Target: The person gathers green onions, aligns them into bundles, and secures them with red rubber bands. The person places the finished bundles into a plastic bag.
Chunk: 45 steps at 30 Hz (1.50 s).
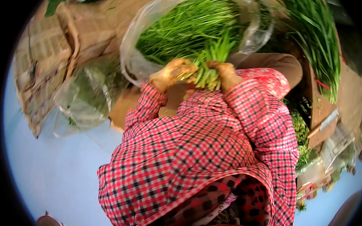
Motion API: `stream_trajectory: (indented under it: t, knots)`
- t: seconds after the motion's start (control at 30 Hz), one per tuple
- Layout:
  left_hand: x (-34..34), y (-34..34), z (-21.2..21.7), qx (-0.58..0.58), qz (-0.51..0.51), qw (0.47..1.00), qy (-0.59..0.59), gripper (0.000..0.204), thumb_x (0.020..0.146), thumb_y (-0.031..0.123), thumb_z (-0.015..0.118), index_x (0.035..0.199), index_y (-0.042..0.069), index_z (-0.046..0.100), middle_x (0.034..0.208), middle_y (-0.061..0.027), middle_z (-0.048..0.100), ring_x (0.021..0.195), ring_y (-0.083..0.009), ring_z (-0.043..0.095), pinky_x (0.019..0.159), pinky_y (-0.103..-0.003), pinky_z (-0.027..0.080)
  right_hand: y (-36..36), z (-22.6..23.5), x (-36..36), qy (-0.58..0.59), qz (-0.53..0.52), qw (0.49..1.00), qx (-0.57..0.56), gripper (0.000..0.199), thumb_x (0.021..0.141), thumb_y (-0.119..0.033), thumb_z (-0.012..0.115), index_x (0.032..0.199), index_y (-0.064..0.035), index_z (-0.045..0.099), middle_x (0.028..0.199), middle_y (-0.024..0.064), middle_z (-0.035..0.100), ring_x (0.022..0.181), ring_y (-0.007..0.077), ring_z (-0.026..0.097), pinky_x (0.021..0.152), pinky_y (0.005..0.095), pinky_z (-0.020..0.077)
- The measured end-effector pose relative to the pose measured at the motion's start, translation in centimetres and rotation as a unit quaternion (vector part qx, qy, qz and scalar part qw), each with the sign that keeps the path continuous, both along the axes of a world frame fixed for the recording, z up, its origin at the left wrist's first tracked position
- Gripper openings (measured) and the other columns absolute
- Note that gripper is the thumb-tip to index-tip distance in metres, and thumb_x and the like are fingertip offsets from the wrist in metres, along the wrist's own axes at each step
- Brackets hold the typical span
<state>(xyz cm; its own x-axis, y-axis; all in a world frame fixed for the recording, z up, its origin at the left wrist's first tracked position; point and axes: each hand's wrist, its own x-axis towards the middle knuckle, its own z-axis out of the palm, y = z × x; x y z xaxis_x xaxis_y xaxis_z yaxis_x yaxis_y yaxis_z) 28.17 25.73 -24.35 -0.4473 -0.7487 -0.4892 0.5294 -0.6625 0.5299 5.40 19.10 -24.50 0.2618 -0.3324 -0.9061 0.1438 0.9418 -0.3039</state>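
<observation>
One green bunch point(218, 52) by bag point(128, 55) near edge: right hand point(226, 74) fingers grip it; left hand point(172, 74) curled, hold unclear; keep stem ends point(212, 84) even.

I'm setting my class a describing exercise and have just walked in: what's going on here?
A person in a red checked top holds a bunch of green stalks in the right hand, its paler ends toward the body. The left hand is at the bunch's left side; blur hides its exact grip. Just beyond lies a clear plastic bag full of loose greens. Off to the right lies a long green bundle with a red tie.
</observation>
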Motion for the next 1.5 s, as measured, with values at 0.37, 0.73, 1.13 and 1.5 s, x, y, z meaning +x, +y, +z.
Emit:
stream_trajectory:
  t: [0.37,0.73,1.13,1.5]
  knots:
    - [-5.2,-2.2,0.4,0.041,-0.044,0.961,-0.269,0.018,0.088,0.014,0.07,0.085,0.004,0.055,0.072,-0.0012,0.06,0.059,-0.0077,0.055,0.051,-0.024,0.046,-1.0,4.5,0.7,-0.026,-0.051,0.994,0.097,0.031,0.089,-0.007,0.065,0.115,0.0104,0.061,0.107,0.0231,0.066,0.086,0.0331,0.069,0.073,0.041,0.0616]
    - [-3.0,-4.0,2.7,0.029,-0.111,0.978,-0.175,0.025,0.092,0.019,0.068,0.097,0.004,0.049,0.081,-0.0079,0.067,0.06,-0.0099,0.06,0.056,-0.024,0.048,-1.0,3.6,-0.3,-0.031,-0.032,0.995,0.091,0.027,0.089,-0.008,0.064,0.111,0.0082,0.063,0.098,0.0208,0.069,0.075,0.0306,0.069,0.063,0.0402,0.0612]
    - [3.1,-4.6,-0.2,-0.07,-0.305,0.822,-0.475,0.027,0.099,0.018,0.045,0.115,0.0,0.056,0.103,-0.0135,0.069,0.089,-0.0182,0.064,0.07,-0.028,0.05,-3.8,7.0,-5.3,-0.048,0.004,0.997,0.066,0.031,0.097,-0.024,0.047,0.113,0.0018,0.056,0.095,0.0133,0.068,0.075,0.0248,0.067,0.054,0.0435,0.0576]
    - [6.7,-0.6,-18.4,-0.146,-0.38,0.558,-0.723,0.023,0.088,0.007,0.052,0.108,0.004,0.063,0.101,-0.0179,0.069,0.095,-0.033,0.066,0.081,-0.041,0.052,-3.6,19.1,-10.9,-0.069,0.124,0.988,0.055,0.038,0.091,-0.027,0.058,0.112,0.0051,0.06,0.08,0.003,0.065,0.066,0.0123,0.064,0.053,0.0274,0.0569]
